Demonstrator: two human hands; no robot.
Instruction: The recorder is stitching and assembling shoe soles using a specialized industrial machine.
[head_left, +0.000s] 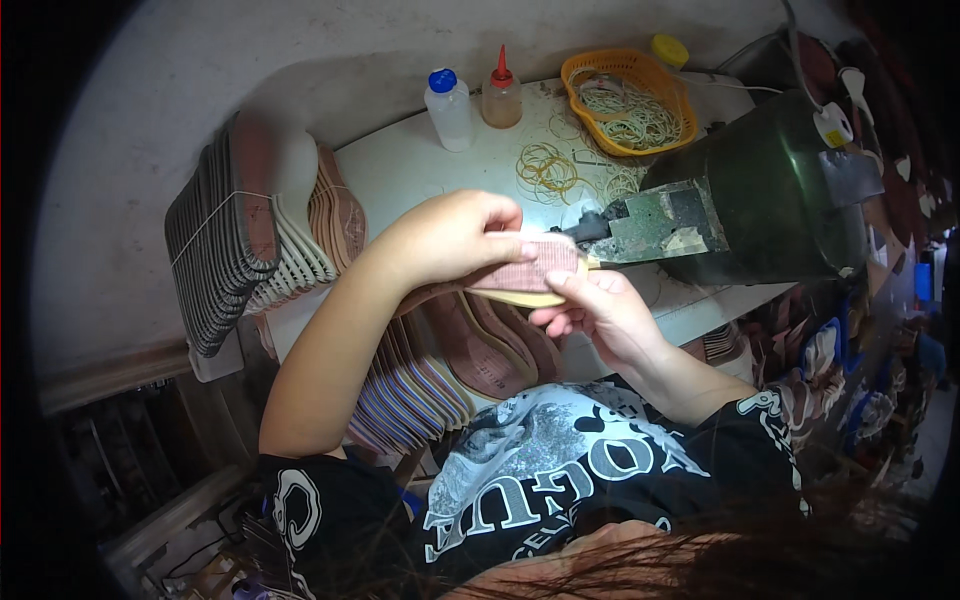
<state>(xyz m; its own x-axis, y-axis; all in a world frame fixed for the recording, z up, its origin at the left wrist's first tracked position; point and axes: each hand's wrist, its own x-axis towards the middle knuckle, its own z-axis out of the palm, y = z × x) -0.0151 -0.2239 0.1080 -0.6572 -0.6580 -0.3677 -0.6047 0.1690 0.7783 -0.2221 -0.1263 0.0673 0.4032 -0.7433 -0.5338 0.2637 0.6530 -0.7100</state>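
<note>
A pinkish-brown shoe insole (512,275) with a cream edge is held up over the table's front part, just before a green machine's small black working head (592,227). My left hand (452,238) grips it from above, thumb on the ribbed top face. On the other side my right hand (612,312) pinches the insole's end, thumb on top and fingers curled beneath. Both hands are closed on this one piece, whose far end is partly hidden by my left hand and forearm. Below it, close to my body, stand rows of similar insoles (480,355).
Banded stacks of grey-edged insoles (215,240) stand at the left. A blue-capped bottle (450,115) and a red-tipped glue bottle (502,100) are at the back. Rubber bands (547,172) lie near a yellow basket (575,95). The green machine (760,200) fills the right.
</note>
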